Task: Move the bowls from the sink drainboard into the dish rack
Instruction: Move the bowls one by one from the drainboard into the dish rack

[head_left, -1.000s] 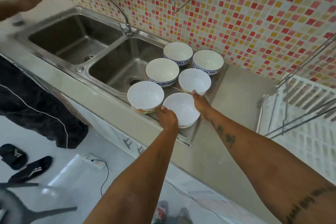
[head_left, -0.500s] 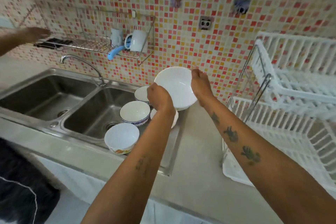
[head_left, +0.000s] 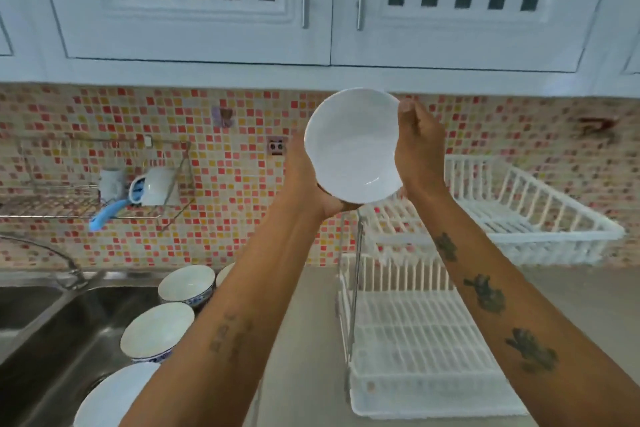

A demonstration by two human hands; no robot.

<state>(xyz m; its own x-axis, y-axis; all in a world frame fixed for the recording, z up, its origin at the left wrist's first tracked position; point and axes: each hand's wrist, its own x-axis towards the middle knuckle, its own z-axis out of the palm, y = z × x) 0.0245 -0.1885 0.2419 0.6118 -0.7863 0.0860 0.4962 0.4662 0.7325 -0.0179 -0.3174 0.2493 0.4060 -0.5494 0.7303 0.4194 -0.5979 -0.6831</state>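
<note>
A white bowl [head_left: 353,146] is held high in front of the tiled wall, tilted so its inside faces me. My left hand [head_left: 304,180] cups it from below and the left, and my right hand [head_left: 417,146] grips its right rim. It hangs above the left end of the white two-tier dish rack [head_left: 415,350], whose upper basket [head_left: 540,211] sits to the right. Several bowls remain on the drainboard at lower left: a blue-patterned bowl [head_left: 187,286], another [head_left: 157,331], and a white one [head_left: 114,395] partly hidden by my left arm.
A steel sink [head_left: 52,333] with a faucet [head_left: 65,263] lies at the left. A wire wall shelf [head_left: 104,184] holds a mug [head_left: 157,184] and a blue-handled tool. White cupboards [head_left: 311,3] hang overhead. Grey counter [head_left: 308,340] runs between drainboard and rack.
Both hands lifted the white bowl off the drainboard, raised it and carried it right, toward the rack. The view swung up and right; another person's hand at the left is gone.
</note>
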